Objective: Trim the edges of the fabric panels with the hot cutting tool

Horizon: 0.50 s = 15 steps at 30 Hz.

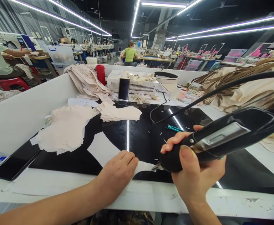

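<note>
My right hand [193, 168] grips a black corded hand tool [221, 137] with a metal tip that points left and down onto a pale fabric piece [104, 150]. That piece lies on the glossy black tabletop [146, 137]. My left hand [118, 172] rests on the near edge of the fabric, fingers curled and pressing it flat, just left of the tool tip. The tool's black cable [221, 89] arcs up to the right.
Stacks of cut cream fabric [64, 131] [120, 112] lie left and centre. Behind stand a phone [124, 89], a white box [132, 82], a red bottle [100, 74] and a bowl [167, 80]. Teal snips [174, 128] lie mid-table. Beige straps [245, 81] pile right. Other workers sit behind.
</note>
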{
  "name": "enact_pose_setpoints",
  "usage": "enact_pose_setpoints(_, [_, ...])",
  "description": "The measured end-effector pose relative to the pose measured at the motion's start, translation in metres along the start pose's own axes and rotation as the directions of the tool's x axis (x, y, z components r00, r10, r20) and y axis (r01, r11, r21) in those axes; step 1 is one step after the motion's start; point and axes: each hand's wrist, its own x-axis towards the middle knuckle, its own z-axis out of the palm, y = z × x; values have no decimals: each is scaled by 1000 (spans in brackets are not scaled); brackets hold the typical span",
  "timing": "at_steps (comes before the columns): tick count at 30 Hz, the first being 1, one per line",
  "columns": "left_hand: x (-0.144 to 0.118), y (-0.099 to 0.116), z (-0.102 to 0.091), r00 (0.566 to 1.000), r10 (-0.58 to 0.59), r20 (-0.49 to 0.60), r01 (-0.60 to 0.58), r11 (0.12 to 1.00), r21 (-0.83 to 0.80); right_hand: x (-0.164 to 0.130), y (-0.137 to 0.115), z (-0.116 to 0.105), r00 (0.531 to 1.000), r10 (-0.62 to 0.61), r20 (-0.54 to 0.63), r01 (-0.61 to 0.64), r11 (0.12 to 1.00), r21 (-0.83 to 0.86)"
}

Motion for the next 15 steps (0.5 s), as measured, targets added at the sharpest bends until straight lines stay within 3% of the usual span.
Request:
enact_pose_setpoints(5, [-1,-2,-6,999,38,0,-38,999,-9,-2,-3,1,1000,-3,-6,3,1000,-1])
enact_pose_setpoints(10, [-3,-8,-9,998,29,58,-20,987,-159,-7,-7,2,1000,-15,-2,15,1000,-12])
enact_pose_setpoints(15, [13,-25,-12,983,115,144,-72,959,-276,-11,-8,6,999,-25,-31,23,998,-58])
